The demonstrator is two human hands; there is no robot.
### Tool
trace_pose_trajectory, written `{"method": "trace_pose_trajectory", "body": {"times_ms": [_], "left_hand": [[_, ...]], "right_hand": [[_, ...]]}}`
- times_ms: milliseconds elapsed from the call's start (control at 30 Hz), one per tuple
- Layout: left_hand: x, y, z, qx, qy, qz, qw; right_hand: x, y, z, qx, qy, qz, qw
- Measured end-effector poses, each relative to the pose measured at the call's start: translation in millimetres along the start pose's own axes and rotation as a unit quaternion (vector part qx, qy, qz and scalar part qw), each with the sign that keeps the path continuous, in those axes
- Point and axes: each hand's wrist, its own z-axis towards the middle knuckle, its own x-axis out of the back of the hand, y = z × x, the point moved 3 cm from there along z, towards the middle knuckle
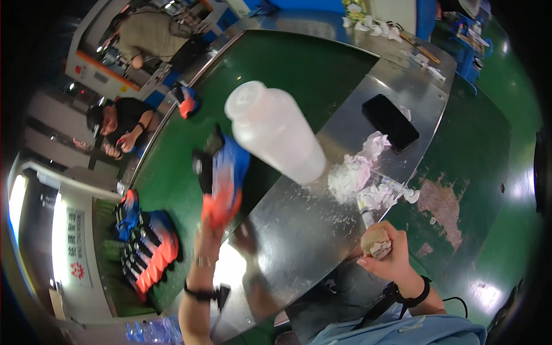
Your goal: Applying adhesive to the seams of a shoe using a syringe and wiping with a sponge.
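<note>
My left hand [211, 225] grips a blue, black and orange sports shoe [225, 172] by its orange end, above the green belt; motion smears both, and the fingers are partly hidden. At the metal edge of the table, my right hand [394, 259] is closed around a beige crumpled lump [376, 242], whose material I cannot make out. Just beyond it lie wads of white paper [351, 175] and a clear, syringe-like tube [391, 185]. Between the shoe and the paper stands a large translucent white bottle [279, 129].
Several matching shoes [150, 247] sit in a row on the belt [299, 57] at left, another shoe [186, 100] farther off. A black phone [391, 122] rests on the metal border. Two people [123, 123] [152, 37] are across the belt. Brown residue [440, 207] marks the floor.
</note>
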Motion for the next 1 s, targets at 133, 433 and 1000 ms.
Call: {"method": "trace_pose_trajectory", "body": {"times_ms": [133, 433, 1000], "left_hand": [[69, -31, -234, 0.127, 0.152, -0.113, 0.974], [119, -49, -390, -0.006, 0.236, 0.137, 0.962], [-53, 93, -205, -0.554, -0.123, 0.176, 0.804]], "right_hand": [[-5, -4, 5, 0.074, 0.026, -0.047, 0.996], [-42, 25, 32, 0.018, 0.006, -0.047, 0.999], [-130, -147, -7, 0.138, -0.416, 0.364, 0.822]]}}
